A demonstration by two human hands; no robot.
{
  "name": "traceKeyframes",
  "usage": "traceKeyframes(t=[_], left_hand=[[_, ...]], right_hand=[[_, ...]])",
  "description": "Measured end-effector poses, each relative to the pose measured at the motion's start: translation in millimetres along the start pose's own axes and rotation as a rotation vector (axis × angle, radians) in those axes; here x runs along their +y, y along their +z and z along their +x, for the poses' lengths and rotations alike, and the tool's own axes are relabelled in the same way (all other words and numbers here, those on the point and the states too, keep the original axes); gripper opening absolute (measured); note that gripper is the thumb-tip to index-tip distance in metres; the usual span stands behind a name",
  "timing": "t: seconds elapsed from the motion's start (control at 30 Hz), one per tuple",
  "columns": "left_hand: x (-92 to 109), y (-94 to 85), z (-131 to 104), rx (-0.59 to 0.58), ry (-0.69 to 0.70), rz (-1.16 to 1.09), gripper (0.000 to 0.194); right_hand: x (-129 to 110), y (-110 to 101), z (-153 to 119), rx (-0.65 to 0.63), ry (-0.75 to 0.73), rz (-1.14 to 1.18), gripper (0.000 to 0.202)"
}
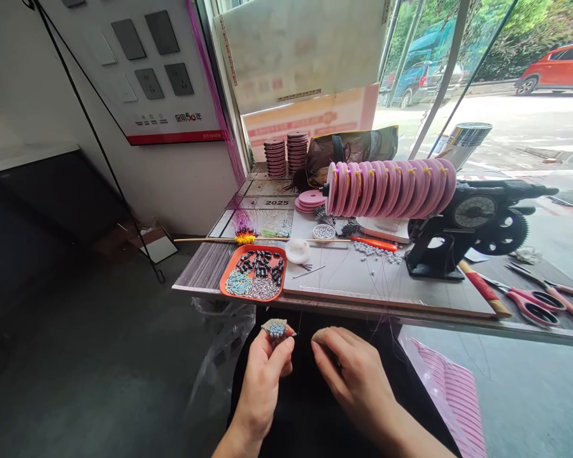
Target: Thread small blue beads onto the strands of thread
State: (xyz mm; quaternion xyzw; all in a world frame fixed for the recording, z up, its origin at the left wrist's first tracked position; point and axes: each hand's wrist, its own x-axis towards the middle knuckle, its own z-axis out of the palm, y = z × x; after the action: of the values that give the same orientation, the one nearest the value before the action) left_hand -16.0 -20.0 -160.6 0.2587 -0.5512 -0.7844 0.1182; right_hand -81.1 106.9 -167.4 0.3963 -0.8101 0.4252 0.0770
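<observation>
Above my lap, my left hand (266, 375) pinches a small cluster of blue-grey beads (277, 329) between thumb and fingers. A thin dark tip sticks out on the cluster's right side. My right hand (356, 369) is a short way to the right, thumb and forefinger pressed together; whatever they hold is too small to make out. Tan wrapping covers the tip of its forefinger. Just beyond my hands, on the table edge, an orange tray (223, 280) holds black-and-white, turquoise and silver pieces. Fine threads hang over the table edge near my right hand.
A black winding device (439, 254) carries a row of pink discs (391, 187). Scissors (537, 305) and pliers (563, 289) lie at the right. A small bead dish (323, 233), loose grey beads (375, 250) and an orange-handled tool (375, 243) are on the table (344, 280).
</observation>
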Motion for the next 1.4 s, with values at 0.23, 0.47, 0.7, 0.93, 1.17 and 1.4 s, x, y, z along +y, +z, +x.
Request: traceKeyframes(t=[0.23, 0.47, 0.7, 0.93, 1.17, 1.4], left_hand=[[-0.8, 2.1, 2.3, 0.044, 0.032, 0.042, 0.028], [-0.9, -0.2, 3.0, 0.079, 0.054, 0.068, 0.027], [2.3, 1.2, 5.3, 0.064, 0.001, -0.048, 0.024], [3.8, 5.9, 1.3, 0.05, -0.024, 0.038, 0.028], [1.0, 3.5, 1.5, 0.02, 0.072, 0.12, 0.023], [-0.6, 4.8, -1.9, 0.039, 0.023, 0.02, 0.024]], right_hand=[[-0.4, -1.1, 0.0, 0.008, -0.008, -0.013, 0.022], [1.1, 0.1, -0.9, 0.029, -0.002, 0.039, 0.012], [4.5, 3.6, -2.9, 0.071, 0.067, 0.129, 0.044], [-0.3, 1.2, 1.4, 0.025, -0.008, 0.103, 0.04], [-2.1, 3.1, 3.4, -0.043, -0.11, -0.128, 0.03], [-5.0, 4.7, 5.1, -0.072, -0.112, -0.065, 0.028]])
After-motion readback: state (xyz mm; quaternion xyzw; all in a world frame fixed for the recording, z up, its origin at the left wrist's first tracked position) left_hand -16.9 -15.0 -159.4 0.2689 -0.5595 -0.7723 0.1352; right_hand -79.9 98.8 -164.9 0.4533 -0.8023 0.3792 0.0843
